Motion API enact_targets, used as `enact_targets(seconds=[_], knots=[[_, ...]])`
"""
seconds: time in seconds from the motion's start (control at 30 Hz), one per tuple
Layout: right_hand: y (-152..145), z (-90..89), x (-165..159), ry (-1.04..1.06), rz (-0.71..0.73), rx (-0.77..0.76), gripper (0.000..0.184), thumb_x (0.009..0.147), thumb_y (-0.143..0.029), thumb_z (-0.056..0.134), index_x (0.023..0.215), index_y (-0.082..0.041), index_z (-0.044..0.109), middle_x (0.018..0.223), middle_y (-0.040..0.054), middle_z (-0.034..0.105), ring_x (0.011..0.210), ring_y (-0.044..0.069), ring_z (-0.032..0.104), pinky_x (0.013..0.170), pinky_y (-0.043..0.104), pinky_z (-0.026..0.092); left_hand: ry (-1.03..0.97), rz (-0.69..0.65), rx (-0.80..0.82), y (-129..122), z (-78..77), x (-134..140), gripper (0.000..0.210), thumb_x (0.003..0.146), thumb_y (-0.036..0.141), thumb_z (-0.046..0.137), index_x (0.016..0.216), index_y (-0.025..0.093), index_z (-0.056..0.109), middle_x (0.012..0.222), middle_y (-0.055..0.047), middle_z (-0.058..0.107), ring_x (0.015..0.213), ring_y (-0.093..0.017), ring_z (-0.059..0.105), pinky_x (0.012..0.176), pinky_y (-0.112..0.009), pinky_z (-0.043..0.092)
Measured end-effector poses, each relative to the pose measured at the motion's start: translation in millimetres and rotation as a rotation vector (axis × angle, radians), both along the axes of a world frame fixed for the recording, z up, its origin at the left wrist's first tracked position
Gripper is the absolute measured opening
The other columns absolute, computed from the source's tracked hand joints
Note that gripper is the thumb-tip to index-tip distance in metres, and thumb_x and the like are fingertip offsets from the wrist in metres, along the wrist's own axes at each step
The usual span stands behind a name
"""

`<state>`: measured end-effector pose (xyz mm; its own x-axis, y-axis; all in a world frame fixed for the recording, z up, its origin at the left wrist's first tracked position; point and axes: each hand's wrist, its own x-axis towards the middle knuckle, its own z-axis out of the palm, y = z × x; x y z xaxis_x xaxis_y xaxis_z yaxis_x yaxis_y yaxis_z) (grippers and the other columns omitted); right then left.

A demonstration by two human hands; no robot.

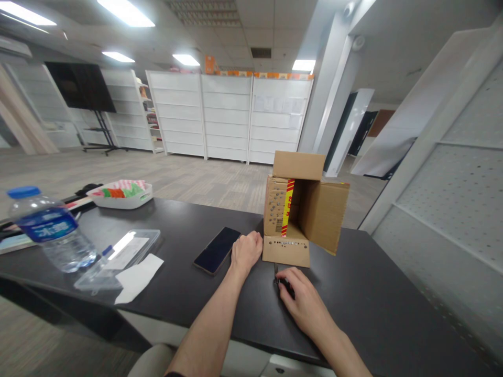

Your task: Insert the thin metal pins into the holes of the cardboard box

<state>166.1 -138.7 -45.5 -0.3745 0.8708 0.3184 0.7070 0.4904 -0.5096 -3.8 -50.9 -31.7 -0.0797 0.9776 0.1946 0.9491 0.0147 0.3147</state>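
A cardboard box (275, 207) stands upright with its mouth towards me and its flaps folded out. Red and yellow tape runs down its side, and small round dots or holes mark the side and lower flap. My left hand (247, 252) is closed on the table, between the box and a dark phone (217, 250); its curled fingers hide anything in them. In front of the lower flap, my right hand (302, 298) has thumb and fingers curved around a slim dark tool (276, 273). The tool's thin end points at the box, and its grip is mostly covered.
On the left of the black table (184, 298) are a water bottle (55, 230), a clear plastic case (137, 246) and a piece of white paper (139, 277). A white basket (121, 196) with colourful contents sits behind them. A perforated panel (451, 209) rises at the right.
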Motion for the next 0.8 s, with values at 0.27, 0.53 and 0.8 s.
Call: enact_targets(seconds=[0.27, 0.53, 0.8], knots=[[0.9, -1.1, 0.3, -0.007, -0.007, 0.009, 0.019, 0.087, -0.015, 0.044, 0.098, -0.022, 0.058, 0.096, 0.005, 0.059, 0.087, 0.019, 0.055, 0.075, 0.031, 0.045, -0.018, 0.014, -0.018, -1.2, 1.2, -0.2, 0.046, 0.094, 0.04, 0.023, 0.091, 0.021, 0.064, 0.09, -0.012, 0.069, 0.088, -0.022, 0.065, 0.072, -0.028, 0.043], [-0.5, 1.7, -1.4, -0.038, -0.002, 0.026, 0.02, 0.088, -0.017, 0.045, 0.101, -0.023, 0.059, 0.097, 0.0052, 0.058, 0.089, 0.02, 0.055, 0.078, 0.032, 0.045, 0.005, -0.004, 0.008, 0.7, -1.8, -1.4, 0.047, 0.094, 0.04, 0.021, 0.09, 0.021, 0.064, 0.087, -0.011, 0.069, 0.084, -0.023, 0.066, 0.069, -0.029, 0.043], [-1.7, 2.3, -4.7, -0.131, 0.006, 0.07, 0.023, 0.09, -0.019, 0.044, 0.105, -0.025, 0.06, 0.098, 0.0057, 0.056, 0.089, 0.02, 0.054, 0.08, 0.034, 0.045, 0.01, 0.005, 0.012, 1.5, -3.5, -0.8, 0.048, 0.094, 0.039, 0.021, 0.089, 0.021, 0.064, 0.087, -0.012, 0.069, 0.084, -0.023, 0.066, 0.07, -0.029, 0.043]])
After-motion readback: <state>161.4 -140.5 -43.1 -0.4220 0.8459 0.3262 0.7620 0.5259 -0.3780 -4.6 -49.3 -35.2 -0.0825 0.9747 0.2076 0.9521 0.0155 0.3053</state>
